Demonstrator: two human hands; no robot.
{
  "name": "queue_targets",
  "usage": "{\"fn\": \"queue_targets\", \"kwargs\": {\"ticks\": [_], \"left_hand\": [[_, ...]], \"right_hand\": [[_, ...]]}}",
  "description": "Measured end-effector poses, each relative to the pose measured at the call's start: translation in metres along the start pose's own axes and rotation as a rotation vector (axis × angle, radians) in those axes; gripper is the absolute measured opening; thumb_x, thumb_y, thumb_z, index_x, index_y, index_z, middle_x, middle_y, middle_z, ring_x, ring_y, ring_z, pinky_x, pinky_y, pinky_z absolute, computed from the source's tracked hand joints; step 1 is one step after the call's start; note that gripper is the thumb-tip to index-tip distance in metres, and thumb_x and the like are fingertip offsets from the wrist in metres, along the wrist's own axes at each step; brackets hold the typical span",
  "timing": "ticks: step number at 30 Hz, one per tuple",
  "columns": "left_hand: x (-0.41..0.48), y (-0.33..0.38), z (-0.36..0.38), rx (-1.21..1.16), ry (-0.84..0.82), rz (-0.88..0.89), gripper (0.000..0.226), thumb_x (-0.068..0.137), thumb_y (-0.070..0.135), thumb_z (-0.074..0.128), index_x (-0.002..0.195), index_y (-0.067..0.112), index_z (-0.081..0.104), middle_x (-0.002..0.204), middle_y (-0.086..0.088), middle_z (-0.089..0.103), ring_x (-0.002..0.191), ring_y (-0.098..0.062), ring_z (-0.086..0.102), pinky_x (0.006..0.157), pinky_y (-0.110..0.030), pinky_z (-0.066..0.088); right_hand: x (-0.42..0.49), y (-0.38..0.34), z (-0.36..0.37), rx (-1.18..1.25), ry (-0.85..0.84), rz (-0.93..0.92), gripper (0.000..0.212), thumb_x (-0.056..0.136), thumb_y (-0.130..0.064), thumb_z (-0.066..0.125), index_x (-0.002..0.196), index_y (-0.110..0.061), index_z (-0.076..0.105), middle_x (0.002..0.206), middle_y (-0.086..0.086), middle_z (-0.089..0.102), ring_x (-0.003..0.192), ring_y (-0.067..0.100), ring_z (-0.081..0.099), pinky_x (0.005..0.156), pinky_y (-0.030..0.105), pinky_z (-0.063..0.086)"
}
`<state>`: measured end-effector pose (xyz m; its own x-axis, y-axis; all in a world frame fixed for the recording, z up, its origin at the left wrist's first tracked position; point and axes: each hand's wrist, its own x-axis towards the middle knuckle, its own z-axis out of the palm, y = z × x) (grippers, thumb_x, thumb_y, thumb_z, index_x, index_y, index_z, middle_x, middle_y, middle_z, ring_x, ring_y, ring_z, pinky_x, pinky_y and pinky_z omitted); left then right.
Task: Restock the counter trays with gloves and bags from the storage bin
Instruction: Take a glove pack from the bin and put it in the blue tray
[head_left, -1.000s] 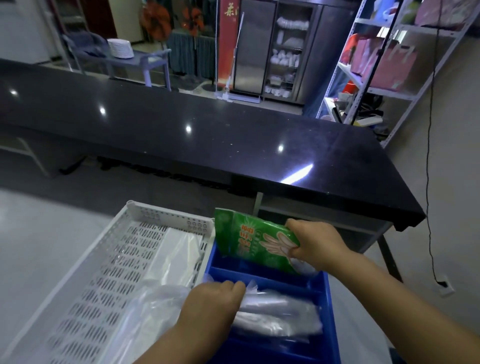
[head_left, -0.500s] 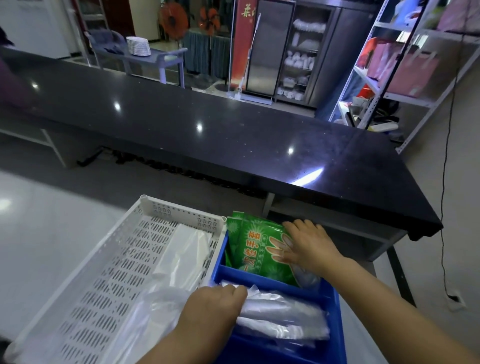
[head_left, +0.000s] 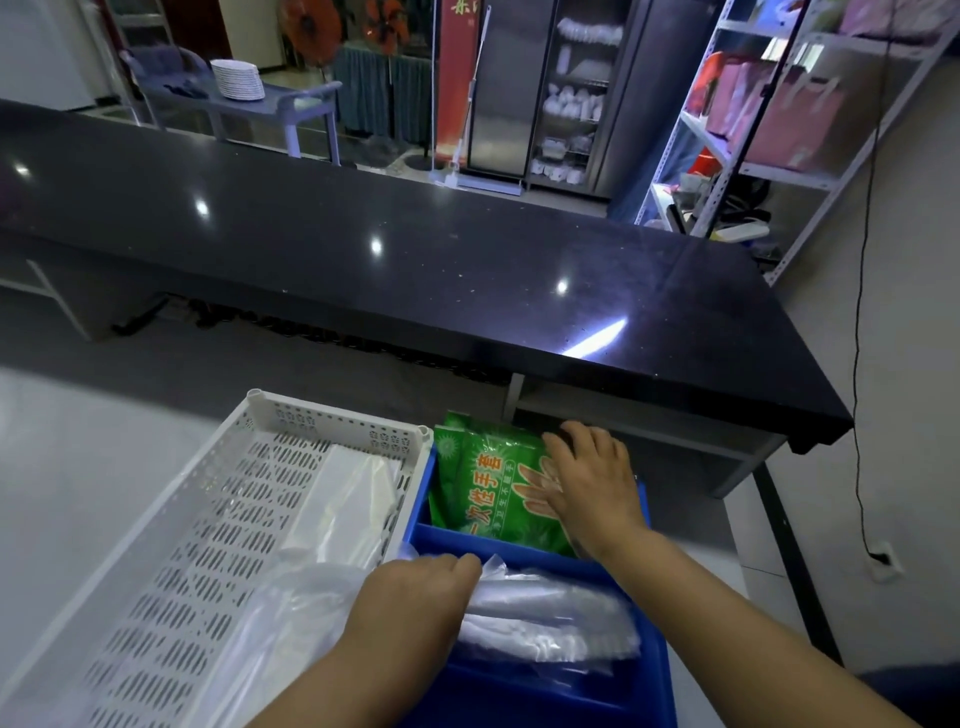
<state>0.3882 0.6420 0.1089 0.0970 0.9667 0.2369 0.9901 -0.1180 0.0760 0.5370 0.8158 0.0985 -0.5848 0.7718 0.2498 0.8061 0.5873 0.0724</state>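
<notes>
Fingers (head_left: 582, 441) of right hand (head_left: 592, 488) now flat on glove packet (head_left: 483, 499), grip released; left hand (head_left: 415, 597) still clenched on clear bags (head_left: 545, 618).

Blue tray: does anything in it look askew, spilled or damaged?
Nothing is damaged or spilled. The green glove packs lean tilted in the far compartment of the blue tray, their tops above the rim, under the flat right hand. The clear bags in the near compartment look rumpled.
</notes>
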Motion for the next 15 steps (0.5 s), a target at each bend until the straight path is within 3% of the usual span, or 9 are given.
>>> {"fn": "queue_targets", "kwargs": {"ticks": [2, 4, 5, 7, 9, 11, 13, 15], "left_hand": [[0.002, 0.002, 0.001, -0.002, -0.043, -0.01, 0.041, 0.025, 0.019, 0.083, 0.048, 0.021, 0.049, 0.039, 0.005, 0.051, 0.031, -0.014, 0.046, 0.032, -0.021, 0.029], [0.006, 0.003, 0.005, -0.039, -0.093, -0.041, 0.042, 0.032, 0.024, 0.087, 0.049, 0.021, 0.048, 0.04, 0.005, 0.052, 0.031, -0.015, 0.046, 0.031, -0.02, 0.028], [0.009, 0.003, 0.005, -0.049, -0.12, -0.047, 0.041, 0.037, 0.027, 0.087, 0.051, 0.021, 0.049, 0.042, 0.005, 0.054, 0.033, -0.015, 0.048, 0.031, -0.02, 0.029], [0.017, 0.004, 0.004, -0.067, -0.118, -0.075, 0.026, 0.059, 0.031, 0.078, 0.067, 0.021, 0.055, 0.059, 0.003, 0.064, 0.051, -0.018, 0.06, 0.042, -0.023, 0.034], [0.029, 0.007, 0.003, -0.105, -0.122, -0.119, 0.013, 0.081, 0.031, 0.054, 0.09, 0.022, 0.055, 0.086, -0.001, 0.068, 0.079, -0.024, 0.063, 0.058, -0.029, 0.032], [0.04, 0.009, 0.005, -0.139, -0.102, -0.123, 0.018, 0.086, 0.033, 0.048, 0.1, 0.024, 0.055, 0.094, -0.001, 0.068, 0.088, -0.024, 0.062, 0.064, -0.03, 0.035], [0.052, 0.013, 0.002, -0.159, -0.076, -0.115, 0.019, 0.087, 0.034, 0.049, 0.101, 0.025, 0.056, 0.094, 0.0, 0.068, 0.087, -0.022, 0.062, 0.068, -0.03, 0.041], [0.065, 0.015, -0.004, -0.164, -0.023, -0.096, 0.017, 0.088, 0.034, 0.049, 0.099, 0.025, 0.056, 0.094, 0.001, 0.068, 0.086, -0.021, 0.062, 0.068, -0.029, 0.04]], "right_hand": [[-0.001, -0.002, -0.017, 0.057, 0.131, -0.037, 0.05, 0.063, -0.027, 0.083, 0.108, -0.013, 0.067, 0.109, 0.009, 0.066, 0.097, 0.032, 0.062, 0.083, 0.042, 0.05], [-0.005, -0.003, -0.036, 0.282, 0.111, -0.114, 0.034, 0.077, -0.034, 0.072, 0.106, -0.018, 0.067, 0.107, 0.001, 0.066, 0.1, 0.023, 0.057, 0.086, 0.042, 0.046], [-0.009, -0.003, -0.046, 0.435, -0.011, -0.128, 0.032, 0.082, -0.042, 0.063, 0.108, -0.023, 0.065, 0.109, -0.004, 0.064, 0.103, 0.017, 0.053, 0.09, 0.042, 0.043], [-0.019, -0.005, -0.062, 0.609, -0.304, -0.157, 0.053, 0.074, -0.064, 0.054, 0.118, -0.034, 0.057, 0.118, -0.012, 0.059, 0.108, 0.006, 0.048, 0.096, 0.035, 0.041], [-0.031, -0.008, -0.072, 0.561, -0.484, -0.226, 0.072, 0.065, -0.072, 0.056, 0.128, -0.039, 0.045, 0.125, -0.015, 0.054, 0.11, 0.003, 0.047, 0.094, 0.028, 0.041], [-0.038, -0.011, -0.075, 0.422, -0.47, -0.271, 0.062, 0.069, -0.058, 0.064, 0.124, -0.036, 0.047, 0.119, -0.012, 0.059, 0.103, 0.007, 0.053, 0.086, 0.027, 0.044], [-0.039, -0.01, -0.075, 0.302, -0.342, -0.233, 0.032, 0.078, -0.036, 0.064, 0.109, -0.031, 0.059, 0.103, -0.006, 0.067, 0.089, 0.015, 0.058, 0.073, 0.03, 0.045], [-0.036, -0.004, -0.074, 0.247, -0.226, -0.15, 0.015, 0.082, -0.028, 0.06, 0.096, -0.027, 0.065, 0.087, -0.001, 0.069, 0.078, 0.02, 0.059, 0.066, 0.03, 0.045]]}}
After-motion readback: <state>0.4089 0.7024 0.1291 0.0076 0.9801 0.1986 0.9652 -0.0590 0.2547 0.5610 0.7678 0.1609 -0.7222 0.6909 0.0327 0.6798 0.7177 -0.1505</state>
